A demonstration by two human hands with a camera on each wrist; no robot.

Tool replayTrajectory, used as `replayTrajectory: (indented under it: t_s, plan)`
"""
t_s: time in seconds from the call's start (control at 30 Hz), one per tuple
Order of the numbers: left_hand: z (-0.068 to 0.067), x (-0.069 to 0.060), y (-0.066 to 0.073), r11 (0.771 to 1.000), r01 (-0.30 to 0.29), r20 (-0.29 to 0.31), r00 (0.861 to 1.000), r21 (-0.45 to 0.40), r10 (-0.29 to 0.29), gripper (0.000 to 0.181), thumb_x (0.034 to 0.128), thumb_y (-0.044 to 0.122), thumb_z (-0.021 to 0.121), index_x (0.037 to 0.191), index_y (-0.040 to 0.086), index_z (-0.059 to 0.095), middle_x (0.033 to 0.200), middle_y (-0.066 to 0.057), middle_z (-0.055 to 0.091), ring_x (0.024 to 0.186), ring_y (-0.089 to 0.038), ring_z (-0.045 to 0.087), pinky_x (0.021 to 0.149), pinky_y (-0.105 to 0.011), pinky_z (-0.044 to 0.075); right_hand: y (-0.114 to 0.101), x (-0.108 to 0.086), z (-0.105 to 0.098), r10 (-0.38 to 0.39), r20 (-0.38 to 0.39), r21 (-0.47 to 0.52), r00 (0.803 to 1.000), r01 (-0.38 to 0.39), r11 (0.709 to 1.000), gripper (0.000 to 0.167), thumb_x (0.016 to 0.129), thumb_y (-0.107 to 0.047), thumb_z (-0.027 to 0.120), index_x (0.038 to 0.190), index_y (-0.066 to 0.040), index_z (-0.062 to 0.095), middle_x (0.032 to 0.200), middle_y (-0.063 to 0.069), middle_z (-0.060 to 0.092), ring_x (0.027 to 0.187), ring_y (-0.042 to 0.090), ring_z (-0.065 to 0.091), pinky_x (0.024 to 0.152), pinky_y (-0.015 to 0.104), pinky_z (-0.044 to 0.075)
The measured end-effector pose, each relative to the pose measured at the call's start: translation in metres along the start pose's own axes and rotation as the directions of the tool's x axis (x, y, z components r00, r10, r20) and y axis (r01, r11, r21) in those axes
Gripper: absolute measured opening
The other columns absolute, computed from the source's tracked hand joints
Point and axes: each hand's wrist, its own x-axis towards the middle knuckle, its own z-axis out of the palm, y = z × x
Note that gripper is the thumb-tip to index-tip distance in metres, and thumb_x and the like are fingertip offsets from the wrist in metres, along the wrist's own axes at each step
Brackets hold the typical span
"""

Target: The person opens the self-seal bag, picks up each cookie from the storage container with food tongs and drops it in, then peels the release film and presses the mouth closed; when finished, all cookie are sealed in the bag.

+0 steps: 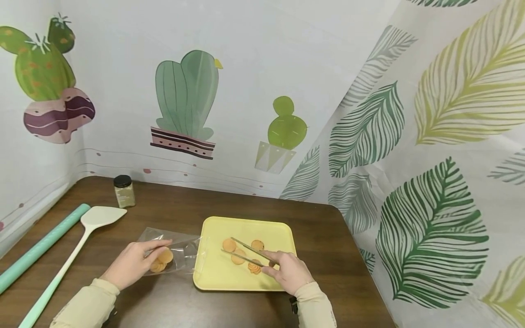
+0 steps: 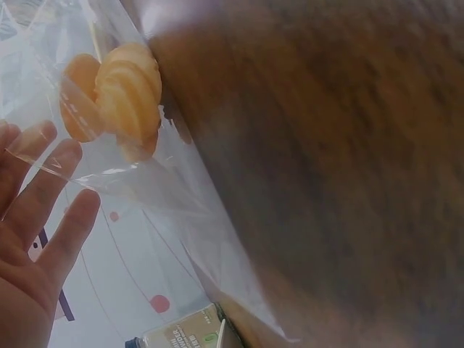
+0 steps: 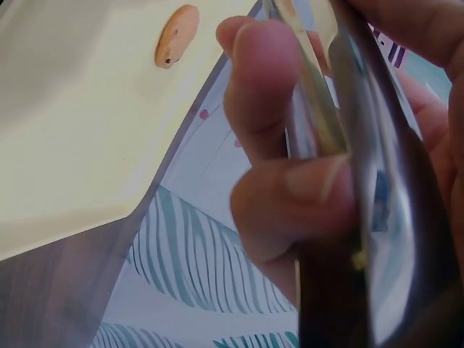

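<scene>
My left hand (image 1: 133, 262) grips a clear plastic bag (image 1: 184, 253) at the left of the tray. Inside it are cookies (image 2: 130, 94), one with a swirled ridged top. The left wrist view shows several fingers of that hand spread against the film. With my right hand (image 1: 291, 271) I hold metal tongs (image 1: 246, 246), their arms apart over the yellow tray (image 1: 213, 280). Between and beside the tong arms lie several cookies: a round one (image 1: 229, 245), another behind the arms (image 1: 257, 244), and a swirled one (image 1: 254, 268) near my fingers.
A mint-green rod (image 1: 41, 246) and a pale spatula (image 1: 78, 246) with a green handle lie along the table's left side. A small black-lidded jar (image 1: 124, 191) stands at the back left. Patterned cloth (image 1: 246, 68) hangs behind and to the right of the brown table (image 1: 336, 255).
</scene>
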Motion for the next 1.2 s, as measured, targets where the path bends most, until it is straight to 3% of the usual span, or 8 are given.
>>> replayTrajectory:
  t_s: [0.53, 0.77, 1.2]
  plan:
    - [-0.0002, -0.0004, 0.0008, 1.0, -0.025, -0.017, 1.0, -0.003, 0.025, 0.023, 0.0929, 0.008, 0.066, 0.115, 0.01, 0.072, 0.112, -0.008, 0.071, 0.108, -0.034, 0.064, 0.086, -0.05, 0.051, 0.0038, 0.0001, 0.0046, 0.007, -0.013, -0.04, 1.0, -0.008, 0.999, 0.046, 0.089, -0.035, 0.07, 0.129, -0.013, 0.064, 0.087, -0.011, 0.066, 0.062, 0.004, 0.048, 0.049, 0.025, 0.04]
    - [-0.0009, 0.0001, 0.0005, 0.999, 0.0, 0.005, 1.0, -0.034, 0.0, 0.023, 0.0954, 0.013, 0.064, 0.117, 0.01, 0.071, 0.115, -0.008, 0.07, 0.112, -0.039, 0.061, 0.089, -0.053, 0.049, 0.0021, 0.0025, 0.0075, 0.012, -0.013, -0.033, 1.0, -0.012, 0.999, 0.045, 0.089, -0.033, 0.07, 0.129, -0.013, 0.065, 0.088, -0.009, 0.067, 0.062, 0.004, 0.049, 0.049, 0.025, 0.04]
    - [0.0003, 0.0005, 0.0001, 1.0, -0.001, -0.001, 1.0, 0.006, 0.001, 0.023, 0.0947, 0.012, 0.064, 0.116, 0.012, 0.072, 0.113, -0.007, 0.07, 0.11, -0.033, 0.063, 0.087, -0.05, 0.051, 0.0018, 0.0028, 0.0093, -0.002, -0.037, -0.08, 0.999, -0.001, 0.997, 0.041, 0.088, -0.033, 0.07, 0.127, -0.019, 0.067, 0.082, -0.017, 0.063, 0.064, 0.005, 0.049, 0.047, 0.025, 0.038]
